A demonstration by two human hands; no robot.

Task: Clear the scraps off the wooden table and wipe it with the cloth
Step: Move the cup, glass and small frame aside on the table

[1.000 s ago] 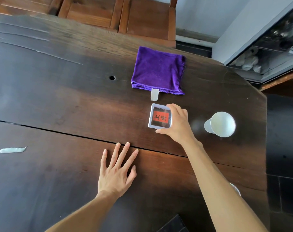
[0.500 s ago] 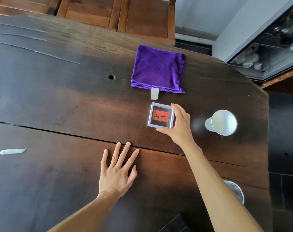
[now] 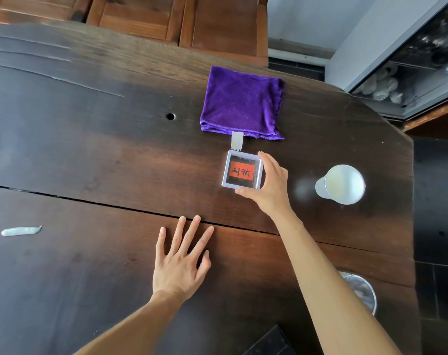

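A folded purple cloth (image 3: pixel 242 103) lies on the dark wooden table (image 3: pixel 89 155), with a white tag (image 3: pixel 237 141) sticking out of its near edge. Just below it sits a small square clear box (image 3: pixel 242 169) with a red label. My right hand (image 3: pixel 270 187) grips the box's right side, fingers along its far edge and thumb at its near corner. Flat on the table nearer to me, my left hand (image 3: pixel 180 260) rests with fingers spread. A white scrap (image 3: pixel 20 231) lies far left.
A white cup (image 3: pixel 342 184) stands right of the box. A round silvery bin (image 3: pixel 361 290) shows below the table's right edge. Wooden chairs (image 3: pixel 192 24) stand behind the table. A glass cabinet (image 3: pixel 410 73) is at the upper right. A crack runs across the tabletop.
My right hand has shifted slightly right along the box, which now lies flatter on the table. The left hand has not moved.
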